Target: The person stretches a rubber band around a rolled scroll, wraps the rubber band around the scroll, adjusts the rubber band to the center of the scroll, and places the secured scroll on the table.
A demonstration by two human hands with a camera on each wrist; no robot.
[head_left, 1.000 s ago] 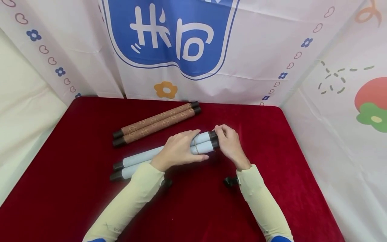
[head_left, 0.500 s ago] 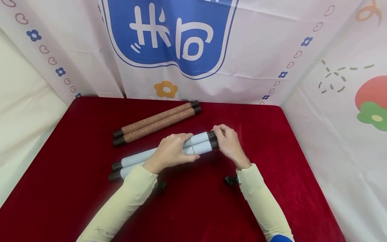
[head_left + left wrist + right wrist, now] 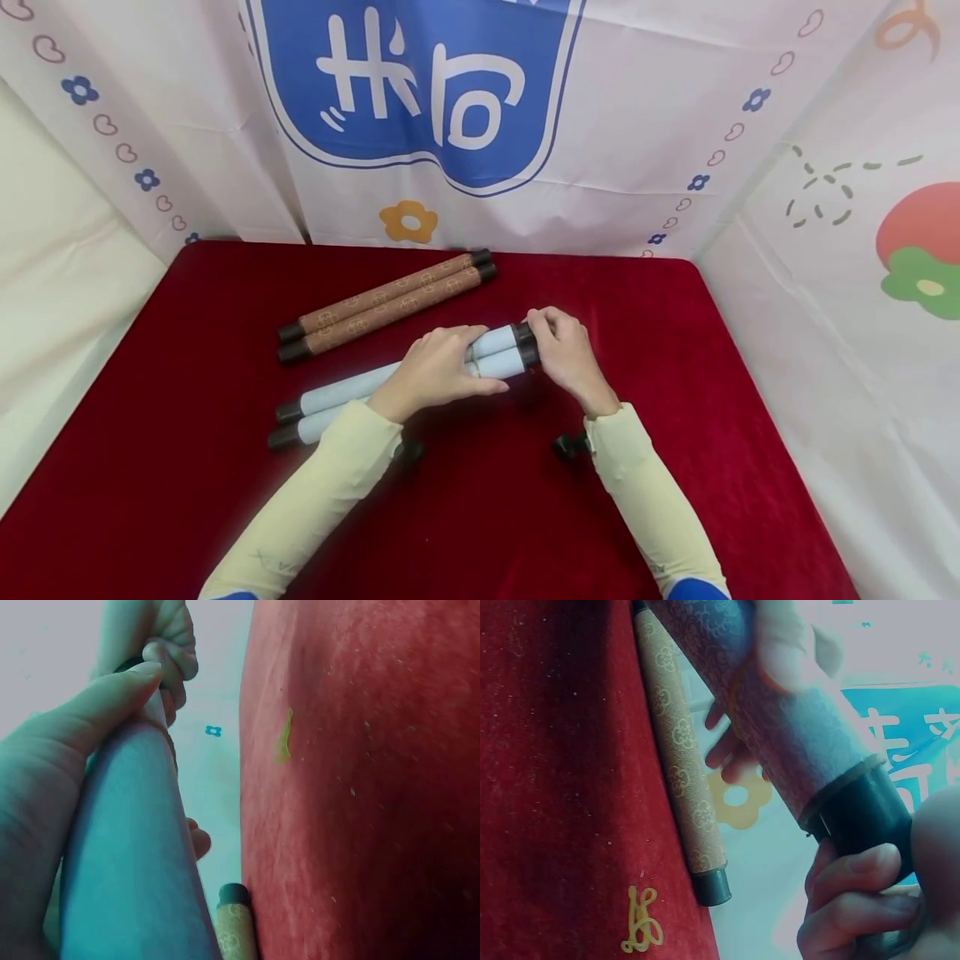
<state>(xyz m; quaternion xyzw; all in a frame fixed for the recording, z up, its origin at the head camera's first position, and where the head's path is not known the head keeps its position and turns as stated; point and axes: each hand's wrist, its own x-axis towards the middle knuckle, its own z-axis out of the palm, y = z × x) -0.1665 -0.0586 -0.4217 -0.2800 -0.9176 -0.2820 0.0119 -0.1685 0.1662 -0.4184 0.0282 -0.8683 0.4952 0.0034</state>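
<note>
Two light-blue scrolls [image 3: 352, 387] with black end caps lie side by side, held together by a thin rubber band [image 3: 474, 360] near their right end. My left hand [image 3: 435, 371] grips the pair from above, just behind the band; its thumb and fingertips show on opposite sides in the right wrist view. Around the black end caps [image 3: 866, 817] at the right end, my right hand [image 3: 566, 354] curls its fingers. In the left wrist view, the blue scroll [image 3: 135, 847] stretches away under the left thumb toward the right hand.
Two brown patterned scrolls [image 3: 382, 304] with black ends lie farther back on the red cloth table [image 3: 480, 517]. Loose yellow rubber bands [image 3: 641, 922] rest on the cloth in the right wrist view. Printed white curtains [image 3: 630, 167] enclose the back and sides.
My left hand has slid left along the blue scrolls, then partly back right. The rubber band has shifted slightly left. My right hand stays at the end caps.
</note>
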